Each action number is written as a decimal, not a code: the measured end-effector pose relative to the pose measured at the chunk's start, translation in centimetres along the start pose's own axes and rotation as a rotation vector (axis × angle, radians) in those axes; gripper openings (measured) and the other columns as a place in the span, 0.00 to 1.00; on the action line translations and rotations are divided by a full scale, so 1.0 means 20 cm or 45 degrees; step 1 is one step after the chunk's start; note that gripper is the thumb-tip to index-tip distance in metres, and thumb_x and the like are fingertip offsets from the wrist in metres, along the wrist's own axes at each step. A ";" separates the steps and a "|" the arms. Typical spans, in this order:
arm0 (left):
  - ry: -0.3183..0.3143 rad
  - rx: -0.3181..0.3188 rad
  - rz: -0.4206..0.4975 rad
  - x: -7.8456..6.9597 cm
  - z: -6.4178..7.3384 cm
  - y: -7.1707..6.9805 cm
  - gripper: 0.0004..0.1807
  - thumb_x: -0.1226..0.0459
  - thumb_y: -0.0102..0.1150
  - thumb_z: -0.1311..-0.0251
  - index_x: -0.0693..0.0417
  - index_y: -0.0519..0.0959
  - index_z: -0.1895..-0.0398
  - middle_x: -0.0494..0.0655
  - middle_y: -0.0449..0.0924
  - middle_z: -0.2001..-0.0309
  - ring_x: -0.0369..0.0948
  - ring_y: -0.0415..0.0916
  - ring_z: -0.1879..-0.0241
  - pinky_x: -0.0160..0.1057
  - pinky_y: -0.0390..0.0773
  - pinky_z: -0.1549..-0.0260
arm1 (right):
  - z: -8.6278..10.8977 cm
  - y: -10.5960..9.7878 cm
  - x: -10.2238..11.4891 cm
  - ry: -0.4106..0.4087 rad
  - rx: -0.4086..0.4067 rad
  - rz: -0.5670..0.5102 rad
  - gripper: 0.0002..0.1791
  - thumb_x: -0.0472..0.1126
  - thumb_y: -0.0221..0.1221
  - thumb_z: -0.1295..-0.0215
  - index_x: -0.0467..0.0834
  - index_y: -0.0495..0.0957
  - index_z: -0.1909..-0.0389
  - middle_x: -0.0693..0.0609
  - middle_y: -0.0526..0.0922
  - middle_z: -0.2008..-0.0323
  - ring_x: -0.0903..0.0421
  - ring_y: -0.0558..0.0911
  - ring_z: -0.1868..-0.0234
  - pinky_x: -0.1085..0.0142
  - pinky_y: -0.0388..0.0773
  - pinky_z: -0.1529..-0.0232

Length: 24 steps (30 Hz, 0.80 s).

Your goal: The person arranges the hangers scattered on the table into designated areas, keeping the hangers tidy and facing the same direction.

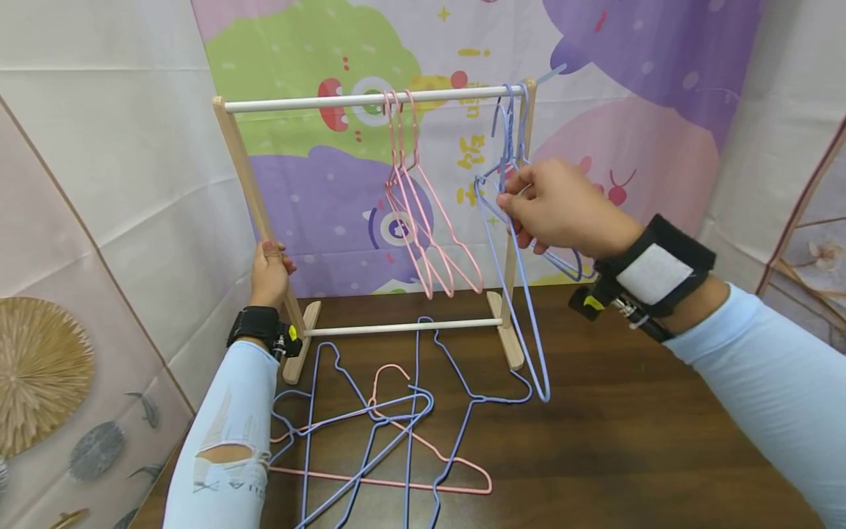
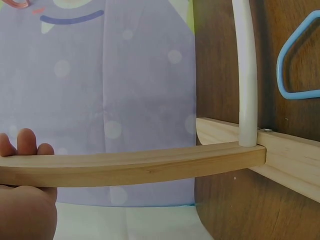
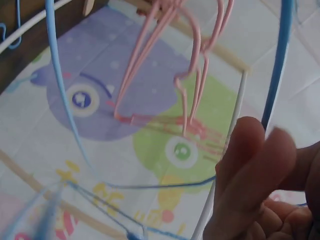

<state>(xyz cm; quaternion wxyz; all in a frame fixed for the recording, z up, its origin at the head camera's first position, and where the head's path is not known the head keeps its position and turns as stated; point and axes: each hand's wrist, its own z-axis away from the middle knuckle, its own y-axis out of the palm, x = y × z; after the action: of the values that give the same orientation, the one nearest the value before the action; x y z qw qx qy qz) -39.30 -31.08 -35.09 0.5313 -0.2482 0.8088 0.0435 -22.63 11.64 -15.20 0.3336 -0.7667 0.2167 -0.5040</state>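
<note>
The right hand [image 1: 562,206] pinches a blue hanger [image 1: 529,297] near its top, with the thumb on one side and the fingers clamped on the thin side of it; this blue hanger dangles in front of the right end of a small clothes rack [image 1: 297,103], and its long loop points down and a bit to the right; I cannot tell if its hook sits over the top bar; just beside it, other hanging blue hangers [image 1: 508,132] have their hooks on the white bar near the right post; three hanging pink hangers [image 1: 440,208] are close together, right of the bar's middle; the left hand [image 1: 269,275] holds the wooden left post [image 1: 244,169] low down, and its fingers are curled around the wood; the rack stands on two wooden feet on a brown bench [image 1: 628,411]; in front of it lies a messy heap, with some lying blue hangers [image 1: 499,400] crossing over a lying pink hanger [image 1: 463,489]; both arms have light blue sleeves [image 1: 760,389] and black wrist straps [image 1: 661,261]; behind the rack is a cartoon cloth [image 1: 317,220] with purple and green shapes.
</note>
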 end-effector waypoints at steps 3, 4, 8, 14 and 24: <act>0.003 -0.005 -0.002 0.00 0.00 0.00 0.30 0.42 0.21 0.23 0.56 0.67 0.50 0.48 0.68 0.65 0.33 0.73 0.68 0.34 0.75 0.54 | -0.06 -0.04 0.00 0.012 0.002 0.026 0.12 0.39 0.53 0.21 0.32 0.76 0.54 0.46 0.81 0.76 0.57 0.81 0.78 0.67 0.79 0.81; 0.004 -0.006 -0.002 0.00 0.00 0.00 0.30 0.42 0.21 0.23 0.57 0.66 0.49 0.48 0.68 0.65 0.33 0.73 0.68 0.34 0.75 0.54 | -0.08 -0.05 0.00 0.013 0.000 0.034 0.13 0.40 0.53 0.21 0.32 0.77 0.54 0.46 0.81 0.76 0.58 0.81 0.78 0.67 0.79 0.81; -0.011 -0.002 0.001 0.00 0.00 0.00 0.34 0.42 0.21 0.24 0.63 0.65 0.44 0.48 0.68 0.65 0.34 0.73 0.67 0.34 0.74 0.54 | -0.16 -0.10 0.01 0.014 0.006 0.069 0.15 0.40 0.52 0.20 0.31 0.78 0.52 0.47 0.83 0.74 0.58 0.82 0.78 0.67 0.81 0.79; -0.014 -0.009 0.029 -0.01 0.00 0.01 0.31 0.42 0.23 0.23 0.58 0.66 0.48 0.47 0.68 0.66 0.35 0.74 0.67 0.35 0.74 0.54 | -0.24 -0.14 0.02 0.024 -0.002 0.121 0.15 0.39 0.52 0.20 0.29 0.78 0.52 0.46 0.83 0.74 0.58 0.82 0.78 0.67 0.83 0.77; -0.001 -0.006 0.013 -0.02 0.01 0.00 0.31 0.43 0.21 0.22 0.60 0.66 0.47 0.48 0.68 0.66 0.34 0.73 0.67 0.37 0.75 0.53 | -0.39 -0.20 0.03 0.088 0.009 0.122 0.14 0.39 0.53 0.22 0.29 0.78 0.55 0.52 0.80 0.82 0.62 0.80 0.82 0.69 0.82 0.78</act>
<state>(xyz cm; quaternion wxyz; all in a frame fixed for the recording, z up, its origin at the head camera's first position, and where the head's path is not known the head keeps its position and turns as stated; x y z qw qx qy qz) -39.04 -30.82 -34.92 0.5306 -0.2454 0.8099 0.0483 -29.52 11.79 -9.83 0.3525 -0.7363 0.2627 -0.5144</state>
